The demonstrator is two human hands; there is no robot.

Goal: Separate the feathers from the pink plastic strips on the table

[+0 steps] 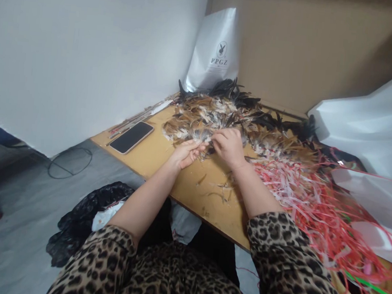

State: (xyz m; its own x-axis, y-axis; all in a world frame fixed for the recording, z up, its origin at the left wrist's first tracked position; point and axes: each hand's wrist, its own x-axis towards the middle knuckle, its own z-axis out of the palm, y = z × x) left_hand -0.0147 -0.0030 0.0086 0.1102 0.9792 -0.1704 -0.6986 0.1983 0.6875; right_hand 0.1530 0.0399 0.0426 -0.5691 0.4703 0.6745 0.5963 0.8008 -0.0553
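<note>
In the head view, my left hand (189, 153) is closed, palm partly up, with thumb and fingers pinching a small pale feather (202, 136). Close beside it, my right hand (229, 145) is also closed, its thumb and forefinger pinched at the feather's edge. The hands nearly meet over the table, and the fingertips are small and partly blurred. Just behind them lies a large heap of brown, white and black feathers (203, 108). To the right of my right forearm spreads a tangle of red and pink ribbon strips (302, 199).
A phone (131, 137) lies at the left of the wooden table (185, 187), near thin sticks along the wall. A white printed bag (215, 52) stands at the back. White plastic (376, 113) bulges at the right. A black plastic bag (85, 219) sits on the floor.
</note>
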